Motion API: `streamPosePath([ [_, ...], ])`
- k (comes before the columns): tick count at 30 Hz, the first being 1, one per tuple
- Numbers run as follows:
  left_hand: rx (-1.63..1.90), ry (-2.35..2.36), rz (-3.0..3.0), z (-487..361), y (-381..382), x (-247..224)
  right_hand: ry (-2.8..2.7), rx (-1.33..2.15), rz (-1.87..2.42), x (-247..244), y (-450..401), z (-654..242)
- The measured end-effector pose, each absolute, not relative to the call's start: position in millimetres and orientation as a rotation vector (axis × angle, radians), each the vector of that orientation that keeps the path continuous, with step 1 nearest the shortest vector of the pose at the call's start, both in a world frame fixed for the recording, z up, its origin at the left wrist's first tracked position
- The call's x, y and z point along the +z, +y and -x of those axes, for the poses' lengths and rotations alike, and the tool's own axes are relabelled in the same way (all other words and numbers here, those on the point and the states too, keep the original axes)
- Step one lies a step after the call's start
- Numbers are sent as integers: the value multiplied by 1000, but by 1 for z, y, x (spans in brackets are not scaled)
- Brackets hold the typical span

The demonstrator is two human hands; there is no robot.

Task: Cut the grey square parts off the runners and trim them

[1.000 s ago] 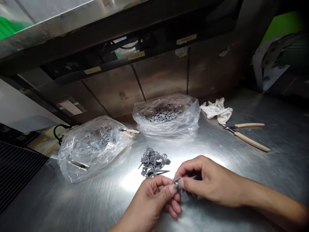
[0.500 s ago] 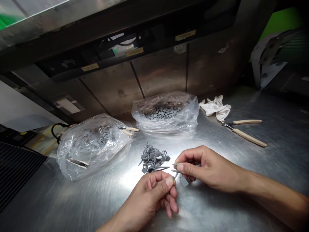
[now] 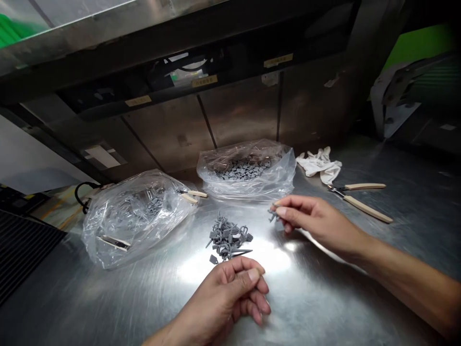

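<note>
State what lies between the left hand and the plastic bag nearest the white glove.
A pile of small gray parts lies on the metal table between the left hand and that plastic bag; the head view shows this.

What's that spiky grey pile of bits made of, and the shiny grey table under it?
The spiky grey pile of bits looks like moulded plastic: dull, evenly coloured, though metal isn't ruled out. The shiny grey table is probably brushed steel, with fine scratches and bright glare.

The head-worn camera (the only view) looks forward and down from close above the metal table (image 3: 137,300), facing the metal panels (image 3: 239,113) behind it.
</note>
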State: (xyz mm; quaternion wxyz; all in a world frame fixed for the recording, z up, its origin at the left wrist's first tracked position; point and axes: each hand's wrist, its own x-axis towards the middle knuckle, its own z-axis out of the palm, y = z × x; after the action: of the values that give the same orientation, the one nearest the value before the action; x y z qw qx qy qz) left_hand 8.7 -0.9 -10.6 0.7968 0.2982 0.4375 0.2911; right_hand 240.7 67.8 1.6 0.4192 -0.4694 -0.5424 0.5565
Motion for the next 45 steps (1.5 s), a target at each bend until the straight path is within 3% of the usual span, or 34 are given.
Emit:
streamPosePath([
  [10, 850, 1187, -1079, -21, -5, -9, -1331, 1616, 1056, -3, 57, -223],
  [21, 826, 1087, -826, -21, 1, -10, -1421, 1756, 934, -5, 47, -217],
  [45, 643, 1021, -923, -16, 2, -9, -1607, 1424, 1065, -7, 33, -203],
])
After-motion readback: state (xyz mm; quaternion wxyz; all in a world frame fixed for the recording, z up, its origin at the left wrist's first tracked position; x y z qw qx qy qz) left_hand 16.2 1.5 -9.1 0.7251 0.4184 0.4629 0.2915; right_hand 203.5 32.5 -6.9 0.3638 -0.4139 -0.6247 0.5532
